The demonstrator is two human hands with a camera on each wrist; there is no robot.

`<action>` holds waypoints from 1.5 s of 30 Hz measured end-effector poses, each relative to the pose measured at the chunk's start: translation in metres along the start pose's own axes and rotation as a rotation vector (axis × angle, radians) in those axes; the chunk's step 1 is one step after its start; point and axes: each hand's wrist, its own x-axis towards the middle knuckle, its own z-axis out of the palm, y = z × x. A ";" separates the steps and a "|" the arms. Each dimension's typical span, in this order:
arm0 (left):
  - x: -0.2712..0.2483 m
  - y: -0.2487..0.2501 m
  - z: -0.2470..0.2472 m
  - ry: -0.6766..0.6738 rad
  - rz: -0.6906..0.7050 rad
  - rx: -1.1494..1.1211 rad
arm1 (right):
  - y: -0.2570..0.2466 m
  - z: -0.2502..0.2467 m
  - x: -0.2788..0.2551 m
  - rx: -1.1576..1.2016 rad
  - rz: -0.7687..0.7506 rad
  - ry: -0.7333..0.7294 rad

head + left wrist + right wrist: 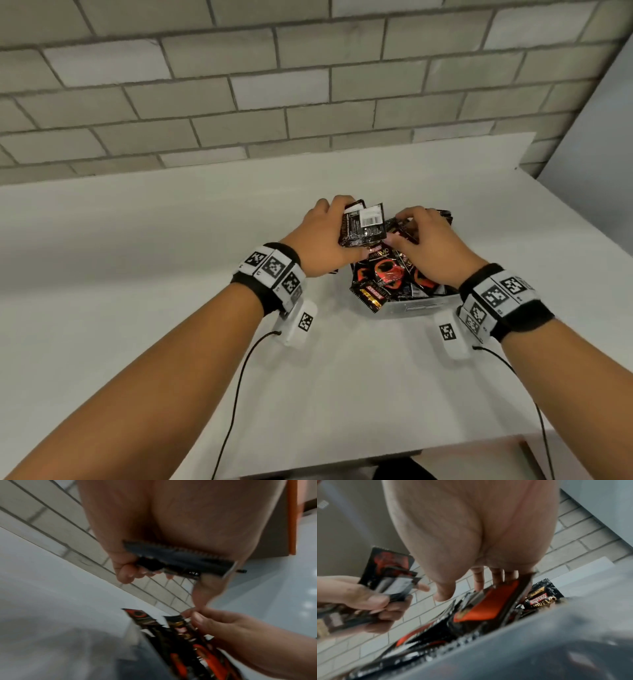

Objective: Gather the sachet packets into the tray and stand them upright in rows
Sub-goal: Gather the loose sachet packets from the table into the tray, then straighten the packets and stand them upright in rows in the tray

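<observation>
Black and red sachet packets (387,274) lie in a loose heap in a clear tray (416,305) on the white table. My left hand (342,233) hovers over the tray's far left corner and grips a stack of several sachets (363,224). In the left wrist view this held stack (178,558) appears edge-on. My right hand (401,229) is over the tray, pinching the top edge of one sachet (488,608) that sticks up from the heap. The right wrist view also shows my left hand (385,601) with its stack (392,574). The tray floor is hidden by packets.
One sachet (371,298) overhangs the tray's near left corner. The white table (154,257) runs back to a grey brick wall (274,85). Its near edge (376,455) is close to me. Cables trail from both wrist cameras across the table.
</observation>
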 end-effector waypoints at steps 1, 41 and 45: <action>0.011 0.010 0.009 -0.029 0.000 0.060 | 0.003 -0.002 0.000 0.039 0.000 0.021; -0.112 -0.061 0.013 -0.155 -0.055 0.063 | -0.013 0.034 -0.063 0.100 0.163 -0.180; -0.136 -0.075 0.003 -0.103 -0.086 0.021 | -0.032 0.027 -0.072 0.020 0.057 -0.135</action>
